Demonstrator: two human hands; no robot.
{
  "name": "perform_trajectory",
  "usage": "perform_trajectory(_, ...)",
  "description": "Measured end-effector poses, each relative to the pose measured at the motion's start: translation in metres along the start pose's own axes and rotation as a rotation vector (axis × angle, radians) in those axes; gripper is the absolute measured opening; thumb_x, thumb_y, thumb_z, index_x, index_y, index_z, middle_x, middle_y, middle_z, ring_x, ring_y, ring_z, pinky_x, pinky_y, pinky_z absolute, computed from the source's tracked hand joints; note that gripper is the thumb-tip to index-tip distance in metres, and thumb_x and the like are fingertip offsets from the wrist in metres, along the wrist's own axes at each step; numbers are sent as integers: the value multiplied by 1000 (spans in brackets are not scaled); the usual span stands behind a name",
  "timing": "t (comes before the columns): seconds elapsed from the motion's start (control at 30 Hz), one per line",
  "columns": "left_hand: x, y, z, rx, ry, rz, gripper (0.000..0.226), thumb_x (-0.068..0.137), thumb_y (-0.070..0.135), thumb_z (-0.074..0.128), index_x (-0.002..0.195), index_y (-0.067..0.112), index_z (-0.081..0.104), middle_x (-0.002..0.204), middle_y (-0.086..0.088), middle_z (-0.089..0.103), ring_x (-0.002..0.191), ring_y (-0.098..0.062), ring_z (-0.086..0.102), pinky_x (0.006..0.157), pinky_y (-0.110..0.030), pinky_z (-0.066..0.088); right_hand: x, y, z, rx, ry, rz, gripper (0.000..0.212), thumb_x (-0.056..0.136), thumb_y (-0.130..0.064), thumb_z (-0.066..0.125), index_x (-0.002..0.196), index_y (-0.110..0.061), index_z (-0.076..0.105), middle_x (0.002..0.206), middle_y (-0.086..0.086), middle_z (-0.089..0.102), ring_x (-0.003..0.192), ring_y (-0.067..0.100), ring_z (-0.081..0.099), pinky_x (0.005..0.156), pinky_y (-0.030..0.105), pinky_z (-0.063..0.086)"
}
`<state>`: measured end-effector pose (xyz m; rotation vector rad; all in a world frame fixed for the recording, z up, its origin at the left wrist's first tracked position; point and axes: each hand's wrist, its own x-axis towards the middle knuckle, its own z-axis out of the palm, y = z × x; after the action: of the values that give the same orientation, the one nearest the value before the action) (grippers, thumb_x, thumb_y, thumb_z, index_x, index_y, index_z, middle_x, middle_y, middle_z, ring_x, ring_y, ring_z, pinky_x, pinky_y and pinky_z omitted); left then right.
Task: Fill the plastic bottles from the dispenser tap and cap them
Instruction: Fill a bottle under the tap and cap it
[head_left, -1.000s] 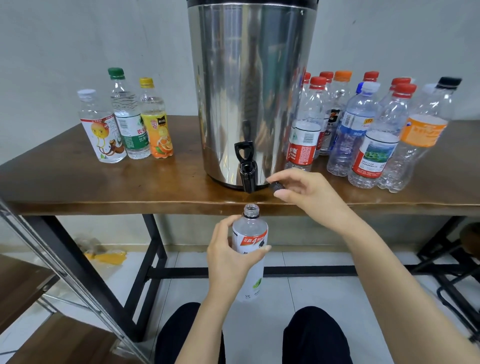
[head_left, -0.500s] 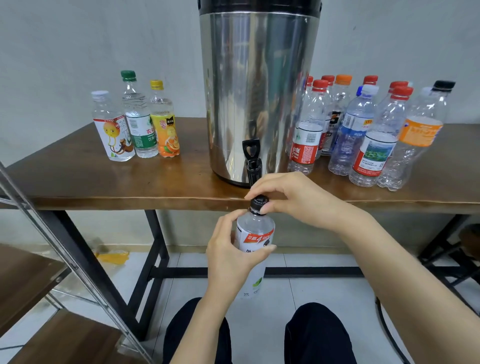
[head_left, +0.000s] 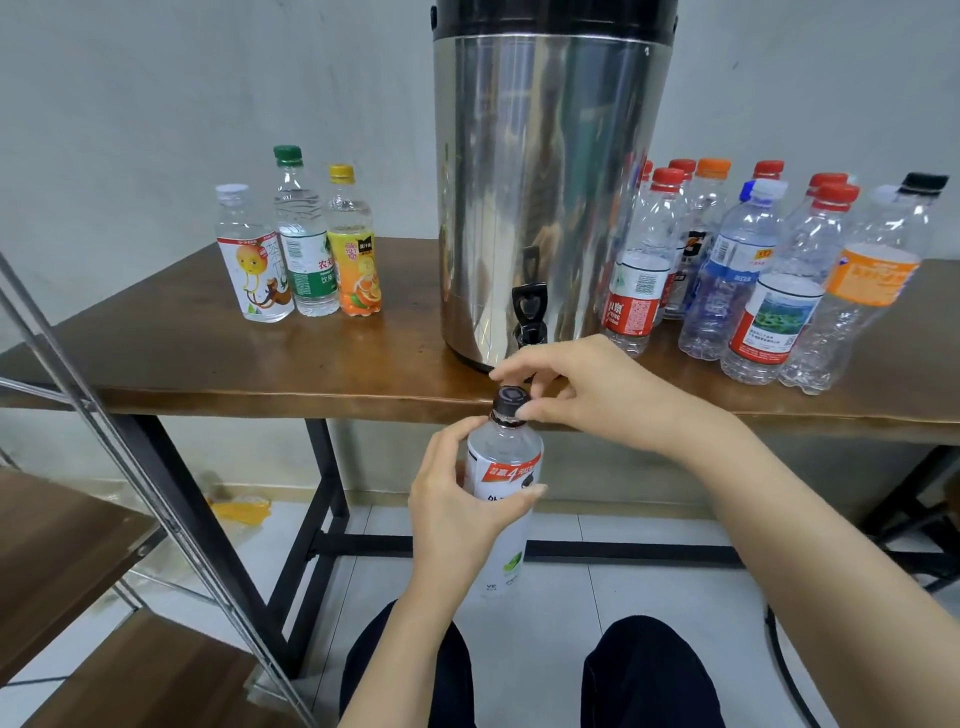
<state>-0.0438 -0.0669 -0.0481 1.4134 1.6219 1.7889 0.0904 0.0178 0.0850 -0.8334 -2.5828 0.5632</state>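
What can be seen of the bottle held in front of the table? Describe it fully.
The bottle is clear plastic, with a white label banded red on top and a green mark lower down. It stands upright in the air, in front of the table edge. A dark cap sits on its neck. The left hand grips its body; the right hand pinches the cap. Its fill level cannot be told.

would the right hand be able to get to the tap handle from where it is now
Likely yes: the tap handle sits just above the right hand with nothing between them, but it pinches the black cap and must let go first.
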Motion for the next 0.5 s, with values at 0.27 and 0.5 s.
perform_trajectory(0.27, 9, 0, -9, -13, 3, -6, 74, 50, 44, 89, 116, 42, 55, 116, 16, 63, 102, -13, 67, 80, -40, 59, 12, -7, 7, 33, 24, -12, 37, 87, -25, 73, 123, -27, 65, 103, -10, 68, 87, 4, 59, 75, 13, 46)
perform_trajectory(0.5, 16, -1, -20, -4, 16, -7, 72, 51, 40, 90, 113, 47, 54, 116, 12, 65, 102, -12, 67, 81, -39, 59, 25, -14, 9, 74, 54, -21, 35, 89, -25, 71, 123, -27, 62, 110, -16, 66, 60, 7, 56, 70, 21, 50)
